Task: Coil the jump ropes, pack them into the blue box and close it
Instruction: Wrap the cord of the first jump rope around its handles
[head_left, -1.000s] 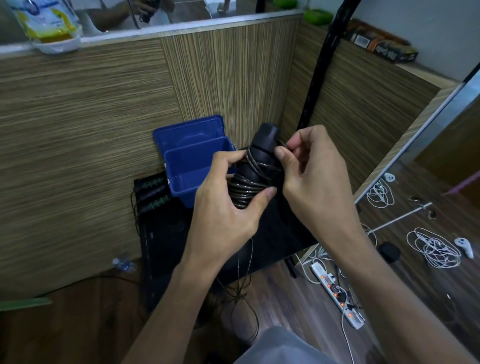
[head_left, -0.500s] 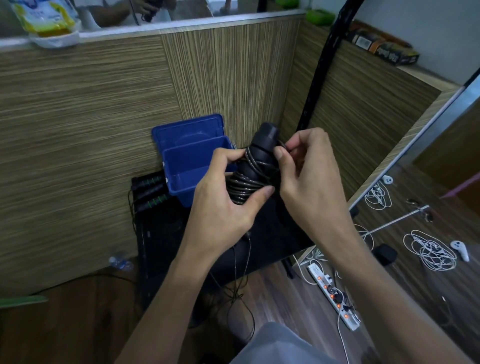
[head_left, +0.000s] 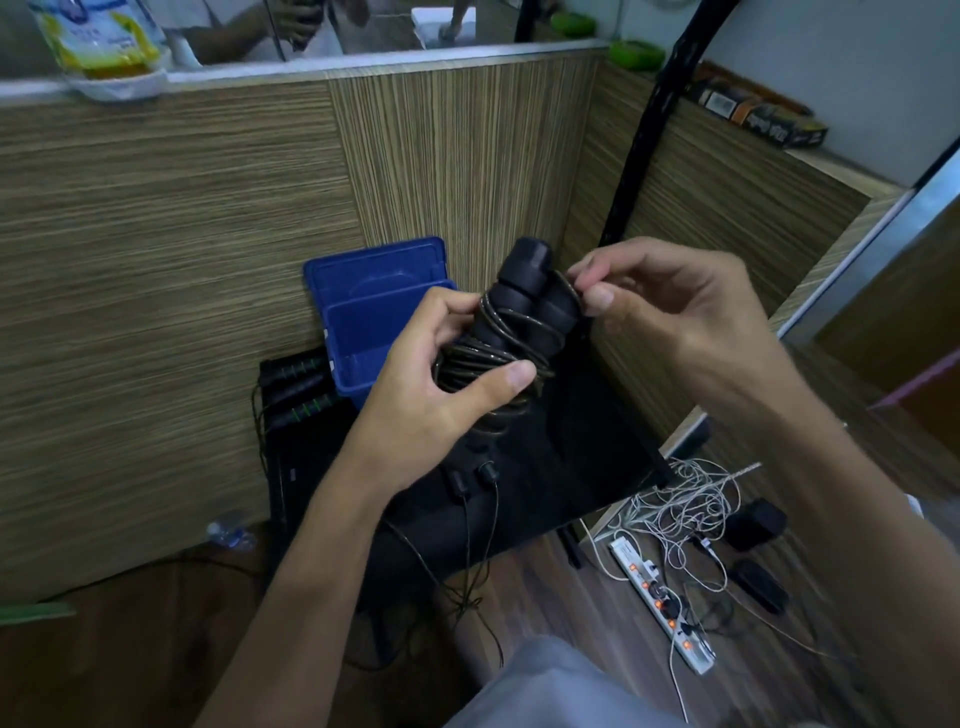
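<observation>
- The left hand (head_left: 441, 395) grips a jump rope (head_left: 511, 332) in mid-air, fingers and thumb curled round its two black handles, which are held together and point up and away, with the thin cable wound around them in several turns.
- The right hand (head_left: 670, 306) is just right of the handle tops, pinching a stretch of the cable between thumb and fingertips where it loops over the upper end of the bundle.
- Loose cable hangs from below the left hand (two small black end pieces show there) and trails down toward the near floor.
- The blue box (head_left: 382, 332) stands open just beyond and left of the left hand, its lid raised against the wooden panel; its right part is hidden behind the hand.
- A second jump rope (head_left: 298, 389), with black handles marked green, lies touching the box's left side on a black surface (head_left: 561, 467).
- A white power strip (head_left: 662, 603) and tangled white cords lie on the floor to the right.
</observation>
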